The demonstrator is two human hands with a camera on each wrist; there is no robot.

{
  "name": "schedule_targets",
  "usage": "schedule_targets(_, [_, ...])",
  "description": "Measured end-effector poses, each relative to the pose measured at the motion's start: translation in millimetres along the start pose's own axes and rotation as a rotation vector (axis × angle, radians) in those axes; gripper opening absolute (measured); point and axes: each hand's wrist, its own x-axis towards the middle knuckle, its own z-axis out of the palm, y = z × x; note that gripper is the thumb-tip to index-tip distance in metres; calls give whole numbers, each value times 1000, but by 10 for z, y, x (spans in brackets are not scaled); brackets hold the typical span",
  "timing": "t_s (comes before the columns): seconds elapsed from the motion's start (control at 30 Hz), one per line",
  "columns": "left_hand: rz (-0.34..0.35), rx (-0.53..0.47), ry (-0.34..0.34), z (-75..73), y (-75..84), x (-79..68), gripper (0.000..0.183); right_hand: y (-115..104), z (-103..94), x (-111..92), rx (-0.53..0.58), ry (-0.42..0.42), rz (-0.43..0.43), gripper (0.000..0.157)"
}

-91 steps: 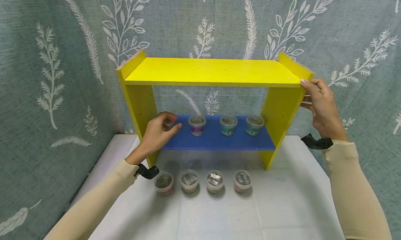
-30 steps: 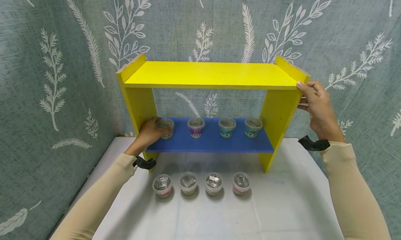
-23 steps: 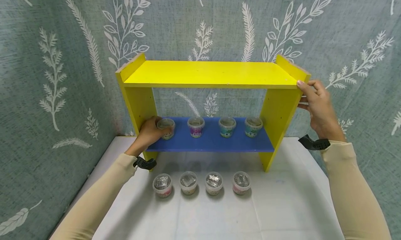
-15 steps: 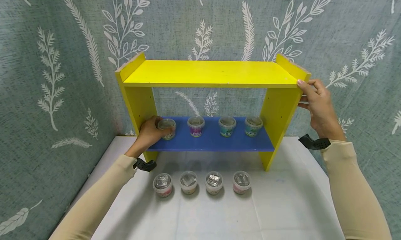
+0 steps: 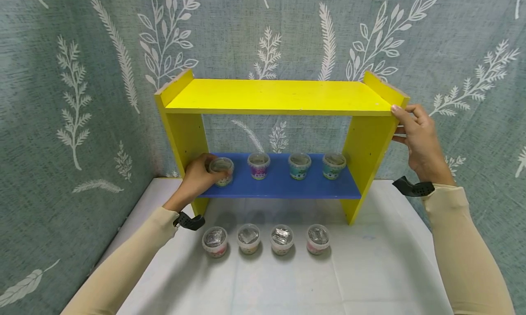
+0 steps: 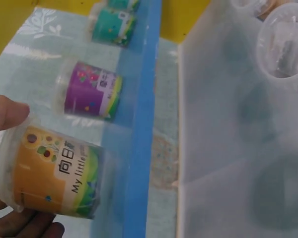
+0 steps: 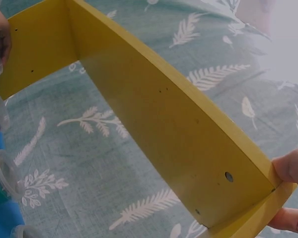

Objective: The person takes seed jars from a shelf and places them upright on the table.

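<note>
My left hand (image 5: 199, 175) grips a small clear plastic tub (image 6: 54, 171) at the left end of the blue shelf board (image 5: 283, 187). Its label is orange with sunflowers, and thumb and fingers lie on opposite sides of its rim. My right hand (image 5: 421, 139) holds the upper right corner of the yellow shelf unit (image 5: 279, 96), thumb on the front edge and fingers behind the side panel. Along the blue board stand a purple-labelled tub (image 5: 259, 165) and two teal-labelled tubs, one of them the teal tub (image 5: 299, 165) near the middle.
In front of the unit, several tubs with silvery wrapped contents stand in a row on the white tabletop (image 5: 287, 287), among them a pink-labelled tub (image 5: 318, 239) at the right end. Patterned green cloth (image 5: 230, 32) hangs behind and at the left.
My left hand, earlier loosely arched at the shelf's left end, now grips the tub there. Over the last second the tub has shifted slightly right and forward. My right hand keeps its hold.
</note>
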Motion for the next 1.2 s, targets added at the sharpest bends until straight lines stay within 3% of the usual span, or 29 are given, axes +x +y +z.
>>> schedule_targets(0.33, [36,-10,-36,19,73,-142,74,-5,15,3,1,3,-4,32])
schedule_targets(1.2, [33,-46,-85,12,95,-472,79,12,13,-5,13,2,-1,32])
